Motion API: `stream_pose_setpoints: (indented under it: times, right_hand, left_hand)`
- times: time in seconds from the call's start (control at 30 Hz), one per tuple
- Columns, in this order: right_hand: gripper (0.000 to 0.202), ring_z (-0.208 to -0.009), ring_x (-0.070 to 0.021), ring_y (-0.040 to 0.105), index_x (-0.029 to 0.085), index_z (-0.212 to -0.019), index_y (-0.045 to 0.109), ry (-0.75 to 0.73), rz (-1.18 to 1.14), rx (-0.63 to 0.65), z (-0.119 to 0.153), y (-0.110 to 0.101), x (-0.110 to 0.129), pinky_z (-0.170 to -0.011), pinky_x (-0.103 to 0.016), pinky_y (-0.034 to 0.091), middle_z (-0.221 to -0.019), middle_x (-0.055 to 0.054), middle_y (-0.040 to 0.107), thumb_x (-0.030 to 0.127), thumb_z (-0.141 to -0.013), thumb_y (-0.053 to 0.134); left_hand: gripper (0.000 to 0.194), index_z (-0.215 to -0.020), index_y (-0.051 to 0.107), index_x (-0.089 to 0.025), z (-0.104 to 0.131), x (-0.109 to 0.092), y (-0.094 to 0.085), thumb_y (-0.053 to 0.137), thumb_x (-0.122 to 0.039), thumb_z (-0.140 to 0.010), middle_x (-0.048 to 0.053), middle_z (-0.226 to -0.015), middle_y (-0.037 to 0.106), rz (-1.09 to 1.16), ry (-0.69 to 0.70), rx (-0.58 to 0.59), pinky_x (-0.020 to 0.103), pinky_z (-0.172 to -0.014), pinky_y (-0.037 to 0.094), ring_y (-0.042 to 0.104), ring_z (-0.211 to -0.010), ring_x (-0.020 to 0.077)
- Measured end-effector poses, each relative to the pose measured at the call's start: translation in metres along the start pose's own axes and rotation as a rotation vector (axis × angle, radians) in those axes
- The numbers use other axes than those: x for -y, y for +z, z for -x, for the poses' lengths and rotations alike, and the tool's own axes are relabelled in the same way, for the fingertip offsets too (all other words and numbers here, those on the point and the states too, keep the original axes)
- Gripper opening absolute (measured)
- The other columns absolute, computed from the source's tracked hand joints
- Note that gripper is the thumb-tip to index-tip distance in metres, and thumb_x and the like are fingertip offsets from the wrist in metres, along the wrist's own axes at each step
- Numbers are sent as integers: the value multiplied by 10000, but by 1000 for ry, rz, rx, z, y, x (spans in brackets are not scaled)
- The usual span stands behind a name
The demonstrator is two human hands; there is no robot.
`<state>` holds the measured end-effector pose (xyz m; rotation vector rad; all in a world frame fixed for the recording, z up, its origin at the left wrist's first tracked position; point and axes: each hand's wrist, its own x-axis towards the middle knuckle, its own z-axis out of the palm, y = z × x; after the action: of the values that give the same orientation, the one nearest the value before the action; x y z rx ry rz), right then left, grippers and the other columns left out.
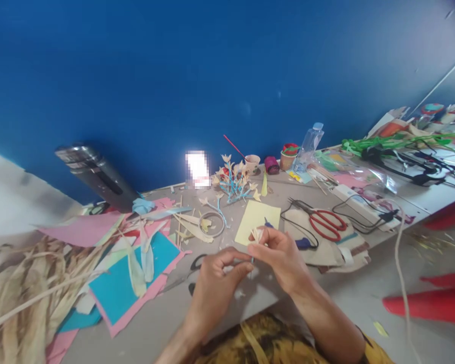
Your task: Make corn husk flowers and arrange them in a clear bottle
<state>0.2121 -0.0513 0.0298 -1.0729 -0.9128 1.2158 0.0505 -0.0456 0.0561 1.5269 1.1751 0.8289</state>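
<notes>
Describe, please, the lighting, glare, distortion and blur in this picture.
In the head view, the blue wall pales rightward; a white patch before it is bright and pixelated; the flask and bottle lean outward, probably lens distortion; the pale pieces in the right hand look soft.

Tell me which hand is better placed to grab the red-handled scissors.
Probably the right hand: it is nearer the red-handled scissors, with the left hand farther left. It holds a pale piece, though.
</notes>
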Motion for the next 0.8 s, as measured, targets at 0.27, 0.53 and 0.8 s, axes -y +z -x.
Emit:
stream_pose_setpoints:
  times: [0.27, 0.53, 0.8]
  right_hand:
    - [359, -675, -127, 523, 185, -819, 748, 176, -188, 195, -6, 1, 6, -528, -217, 384, -873, -56, 683, 528, -731, 811]
    - [273, -617, -112, 551, 192, -706, 793, 207, -221, 233, -12, 11, 9, -599, -257, 435, -779, -29, 687, 442, -656, 889]
    - [314, -641, -104, 467, 173, -591, 662, 149, -199, 73, -14, 22, 12, -621, -253, 389, -686, 24, 582, 320, -556, 937]
  left_hand:
    - [229, -736, 752, -157, -4, 0, -12, 773, -385, -741, 5, -600, 627, 254, -176, 116, 252, -591, 436, 522, -573, 128]
    - [206, -776, 782, -156, -10, 12, -19, 820, -352, -722, 12, -627, 657, 490, -183, 151, 247, -636, 453, 548, -602, 115]
    - [141, -734, 791, -172, -3, 1, -23, 770, -310, -747, -1, -626, 663, 151, -59, -18, 235, -538, 386, 495, -553, 109]
